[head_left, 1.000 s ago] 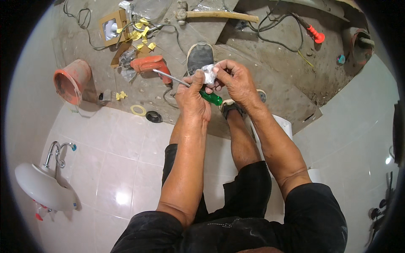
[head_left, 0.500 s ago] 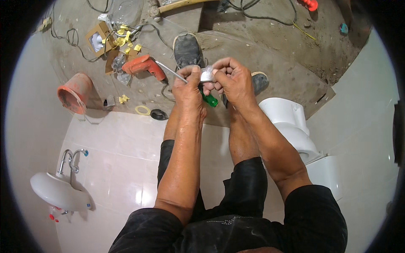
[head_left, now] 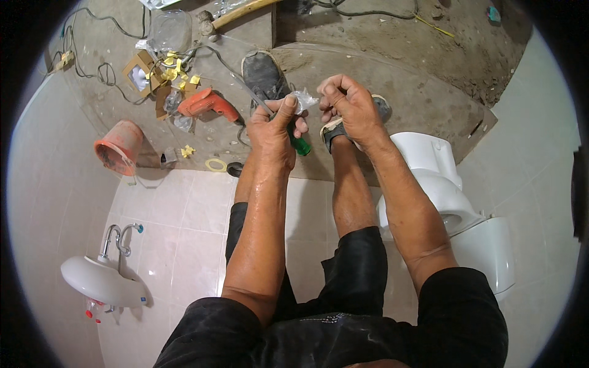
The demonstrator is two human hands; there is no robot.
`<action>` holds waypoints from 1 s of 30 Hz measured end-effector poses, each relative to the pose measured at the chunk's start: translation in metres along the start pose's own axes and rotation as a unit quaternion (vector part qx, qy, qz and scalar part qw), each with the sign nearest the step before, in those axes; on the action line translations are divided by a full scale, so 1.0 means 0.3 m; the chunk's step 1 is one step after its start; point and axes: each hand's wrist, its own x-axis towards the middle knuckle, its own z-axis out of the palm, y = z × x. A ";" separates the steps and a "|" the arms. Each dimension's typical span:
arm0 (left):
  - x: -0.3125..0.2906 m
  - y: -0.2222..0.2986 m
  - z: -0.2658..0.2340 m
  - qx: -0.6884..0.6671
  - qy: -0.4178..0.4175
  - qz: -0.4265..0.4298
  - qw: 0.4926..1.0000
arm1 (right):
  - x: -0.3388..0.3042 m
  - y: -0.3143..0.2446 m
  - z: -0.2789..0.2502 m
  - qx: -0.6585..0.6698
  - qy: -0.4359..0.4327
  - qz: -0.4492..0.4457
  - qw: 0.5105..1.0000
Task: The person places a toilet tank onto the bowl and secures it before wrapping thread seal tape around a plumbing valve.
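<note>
L hand (head_left: pixel 273 132) gripping a green-handled screwdriver (head_left: pixel 300 146), handle poking out below the fingers, grey shaft angling up & L past the thumb. Same hand also pinches a crinkled clear plastic packet (head_left: pixel 305 101) btwn thumb & fingertips, so it sits just R of L thumb tip. R hand (head_left: pixel 353 116) has fingers curled, thumb close to index, just R of packet; can't tell if they touch it or hold anything. Dark shoe (head_left: pixel 264 73) on floor just beyond L fingers; other shoe (head_left: pixel 333 130) below R fingers, part hidden by R hand. Orange drill (head_left: pixel 199 103) lies L of L fingers, w/ yellow scraps (head_left: pixel 170 74) & cardboard box (head_left: pixel 154 78) farther out, up-L. Hammer (head_left: pixel 245 11) well beyond L fingers, nr top edge. Red bucket (head_left: pixel 127 134) tipped on its side, well L & a bit lower than fingers. Yellow ring (head_left: pixel 207 164) & dark ring (head_left: pixel 234 170) down-L of L fingers, side by side. White toilet (head_left: pixel 423 150) down-R of R fingers; white basin (head_left: pixel 101 282) far down-L of L fingers.
</note>
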 end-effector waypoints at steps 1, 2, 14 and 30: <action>-0.006 -0.004 0.003 0.024 -0.001 0.008 1.000 | -0.005 -0.006 0.001 0.020 0.004 -0.005 1.000; -0.010 -0.008 0.007 0.048 -0.002 0.016 0.999 | -0.006 -0.001 -0.004 -0.007 -0.010 -0.024 1.000; -0.021 -0.063 0.035 0.049 -0.058 0.005 0.997 | -0.025 0.075 -0.023 0.112 0.015 -0.009 0.994; -0.026 -0.123 0.012 -0.036 -0.020 -0.053 0.998 | -0.064 0.111 -0.019 0.311 0.143 -0.019 0.939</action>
